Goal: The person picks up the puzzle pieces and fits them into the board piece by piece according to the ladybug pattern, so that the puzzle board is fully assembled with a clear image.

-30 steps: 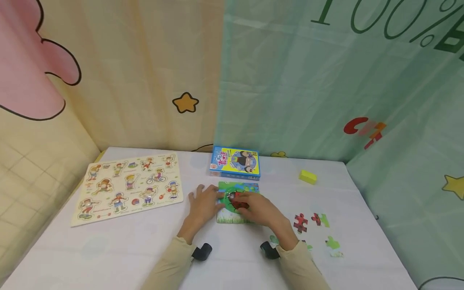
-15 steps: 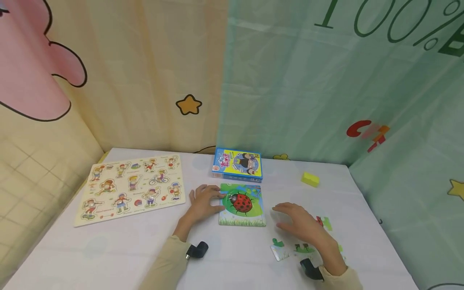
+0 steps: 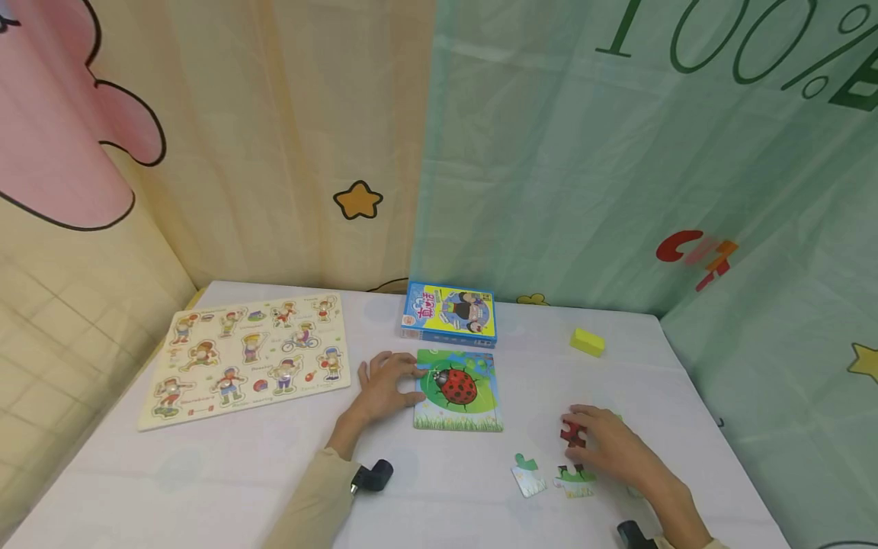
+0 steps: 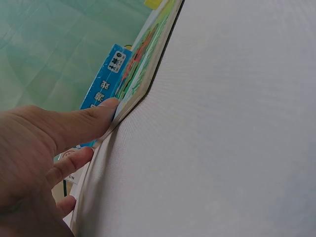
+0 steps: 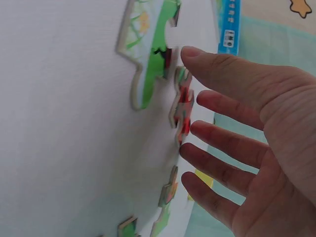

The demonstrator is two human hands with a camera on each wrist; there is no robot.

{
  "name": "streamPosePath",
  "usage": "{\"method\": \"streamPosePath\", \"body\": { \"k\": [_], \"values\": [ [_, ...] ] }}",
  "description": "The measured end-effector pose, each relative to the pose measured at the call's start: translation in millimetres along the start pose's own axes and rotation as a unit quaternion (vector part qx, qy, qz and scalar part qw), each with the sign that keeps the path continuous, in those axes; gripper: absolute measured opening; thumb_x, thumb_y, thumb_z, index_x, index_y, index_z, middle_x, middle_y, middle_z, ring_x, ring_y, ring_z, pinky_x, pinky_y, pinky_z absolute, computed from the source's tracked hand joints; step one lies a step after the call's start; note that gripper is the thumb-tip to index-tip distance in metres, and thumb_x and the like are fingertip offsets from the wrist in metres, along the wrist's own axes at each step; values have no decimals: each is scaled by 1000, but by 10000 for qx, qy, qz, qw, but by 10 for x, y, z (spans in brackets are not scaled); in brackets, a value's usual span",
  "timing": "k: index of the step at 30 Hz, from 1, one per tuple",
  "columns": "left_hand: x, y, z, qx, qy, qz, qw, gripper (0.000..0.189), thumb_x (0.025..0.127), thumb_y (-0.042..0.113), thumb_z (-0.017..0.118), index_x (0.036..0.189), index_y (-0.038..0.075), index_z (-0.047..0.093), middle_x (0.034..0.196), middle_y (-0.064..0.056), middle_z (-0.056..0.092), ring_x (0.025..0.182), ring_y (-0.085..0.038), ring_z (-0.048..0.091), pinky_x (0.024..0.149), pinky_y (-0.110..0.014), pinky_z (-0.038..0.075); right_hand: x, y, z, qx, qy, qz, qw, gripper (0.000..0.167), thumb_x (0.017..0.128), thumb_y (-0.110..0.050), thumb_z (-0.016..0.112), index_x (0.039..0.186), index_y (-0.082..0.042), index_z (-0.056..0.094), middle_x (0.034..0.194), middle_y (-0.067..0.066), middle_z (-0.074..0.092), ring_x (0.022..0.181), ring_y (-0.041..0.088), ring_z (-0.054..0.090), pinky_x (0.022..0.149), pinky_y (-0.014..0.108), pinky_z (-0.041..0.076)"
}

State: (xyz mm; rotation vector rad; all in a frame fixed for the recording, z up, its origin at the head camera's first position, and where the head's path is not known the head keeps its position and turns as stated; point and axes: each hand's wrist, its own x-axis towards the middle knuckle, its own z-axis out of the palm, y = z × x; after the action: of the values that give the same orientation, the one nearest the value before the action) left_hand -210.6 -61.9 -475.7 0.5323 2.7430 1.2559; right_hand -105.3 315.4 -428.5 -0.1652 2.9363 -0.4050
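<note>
A square ladybug jigsaw board (image 3: pixel 458 389) lies flat in the middle of the table. My left hand (image 3: pixel 384 387) rests along its left edge; in the left wrist view, the thumb (image 4: pixel 94 121) touches a corner of the board. To the right, my right hand (image 3: pixel 613 448) hovers with spread fingers around a red jigsaw piece (image 3: pixel 572 433). In the right wrist view, fingertips are close to this red piece (image 5: pixel 183 106), and it lies on the cloth. A green-and-white piece (image 3: pixel 528 480) and a grass-edged piece (image 3: pixel 575 482) lie nearer me; other pieces are partly hidden by the right hand.
Behind the ladybug board is a blue-and-yellow card box (image 3: pixel 449 311). A wooden picture puzzle board (image 3: pixel 250 358) of sports figures occupies the left side. Toward the back right sits a yellow block (image 3: pixel 588 341). Curtains stand behind the white-covered table (image 3: pixel 226 488).
My right hand has left the ladybug board and moved right to the loose red piece, uncovering the ladybug picture. My left hand has stayed at the board's left edge.
</note>
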Motion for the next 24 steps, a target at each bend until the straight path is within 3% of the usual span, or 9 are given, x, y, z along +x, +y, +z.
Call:
{"method": "streamPosePath", "body": {
  "k": [17,24],
  "values": [
    [0,0,15,-21,-11,27,10000,36,83,20,81,117,12,73,142,-12,54,145,-45,20,113,-72,-7,-15,81,28,123,305,-323,9989,45,83,-22,81,125,-12,69,134,12,63,125,38,56,104,59,47],
    [-19,5,4,-124,-2,114,9999,36,82,17,81,116,8,73,140,-15,55,143,-47,21,111,-74,-7,76,83,16,274,303,-467,9981,50,83,-22,82,129,-13,66,128,5,64,114,25,58,101,54,50]
  ]
}}
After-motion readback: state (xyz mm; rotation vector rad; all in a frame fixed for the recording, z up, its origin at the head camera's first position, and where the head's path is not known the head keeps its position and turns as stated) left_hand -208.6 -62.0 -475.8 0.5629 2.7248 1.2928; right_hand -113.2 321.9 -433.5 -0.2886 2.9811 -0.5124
